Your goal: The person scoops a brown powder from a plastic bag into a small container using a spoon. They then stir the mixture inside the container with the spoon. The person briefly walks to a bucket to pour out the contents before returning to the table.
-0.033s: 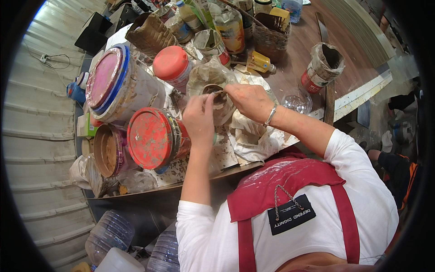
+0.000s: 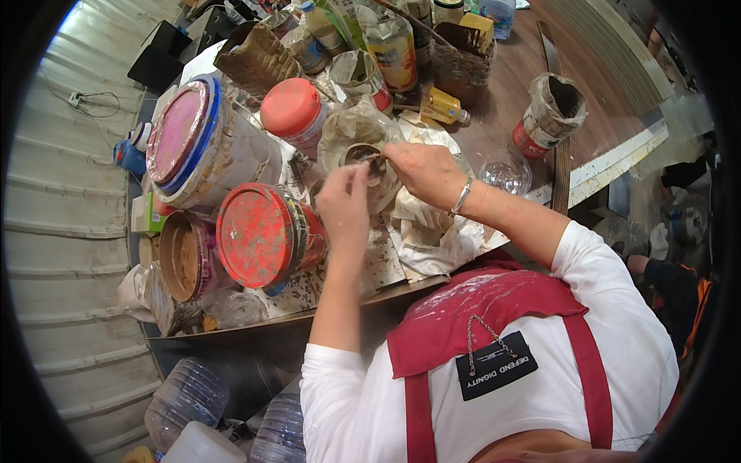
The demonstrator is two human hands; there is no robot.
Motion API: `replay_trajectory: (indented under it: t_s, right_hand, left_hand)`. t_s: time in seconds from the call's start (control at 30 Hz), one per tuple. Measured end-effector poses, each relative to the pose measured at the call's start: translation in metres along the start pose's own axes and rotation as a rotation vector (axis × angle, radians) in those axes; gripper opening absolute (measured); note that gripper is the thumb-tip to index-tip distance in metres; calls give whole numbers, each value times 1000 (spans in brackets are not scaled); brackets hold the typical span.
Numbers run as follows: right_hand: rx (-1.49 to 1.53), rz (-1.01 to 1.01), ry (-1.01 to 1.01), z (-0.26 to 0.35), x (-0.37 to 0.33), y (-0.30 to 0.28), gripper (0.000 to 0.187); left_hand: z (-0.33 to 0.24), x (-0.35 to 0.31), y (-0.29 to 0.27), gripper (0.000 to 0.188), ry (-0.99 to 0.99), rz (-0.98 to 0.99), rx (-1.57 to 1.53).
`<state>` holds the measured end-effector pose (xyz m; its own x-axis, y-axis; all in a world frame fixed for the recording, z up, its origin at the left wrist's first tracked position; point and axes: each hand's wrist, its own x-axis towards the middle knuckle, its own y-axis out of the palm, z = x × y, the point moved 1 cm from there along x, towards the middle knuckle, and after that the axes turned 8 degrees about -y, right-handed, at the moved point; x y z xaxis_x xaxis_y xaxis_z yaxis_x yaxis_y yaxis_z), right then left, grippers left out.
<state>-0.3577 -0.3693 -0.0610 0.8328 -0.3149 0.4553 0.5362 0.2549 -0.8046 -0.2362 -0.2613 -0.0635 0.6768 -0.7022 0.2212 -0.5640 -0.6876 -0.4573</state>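
Note:
My right hand point(image 2: 426, 176) is closed in a pinch over a round container point(image 2: 360, 149) wrapped in a cloudy plastic bag point(image 2: 333, 133). A small, thin, dark thing shows at its fingertips, too small to name. My left hand point(image 2: 344, 202) is just to the left, slightly blurred, its thumb and fingers drawn together near the container's front rim. Whatever those fingers hold is hidden. Inside the container it looks dark and brownish. Crumpled whitish cloth point(image 2: 432, 235) lies below my right hand.
To the left stand a red-lidded bucket point(image 2: 255, 235), a large blue-rimmed bucket point(image 2: 224, 166) and a smaller red-lidded tub point(image 2: 289, 106). A yellow bottle point(image 2: 441, 105) lies beyond my hands. Further right are a clear round container point(image 2: 505, 171) and a bag-lined can point(image 2: 552, 116). Large plastic bottles point(image 2: 187, 397) sit below the table.
My left hand has shifted a little down and away from my right fingertips. My right hand stays at the container.

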Motion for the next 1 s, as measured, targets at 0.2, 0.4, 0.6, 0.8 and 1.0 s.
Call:
replay_trajectory:
  t_s: [0.2,0.4,0.6,0.8,1.0]
  right_hand:
    - [66,-76,-12,6,-2,-1,15]
    - [59,-83,-90,10,-7,4,15]
    - [45,-45,-90,8,-15,8,16]
    - [53,-37,-97,7,-13,13,15]
    - [93,-73,-35,4,-12,17,13]
  left_hand:
    - [1,-20,22,20,-686,162,-825]
    - [7,-15,29,18,-742,132,-948]
    - [10,-18,32,15,-780,112,-1007]
    - [13,-16,36,14,-680,55,-974]
    - [16,-15,40,13,-655,34,-899]
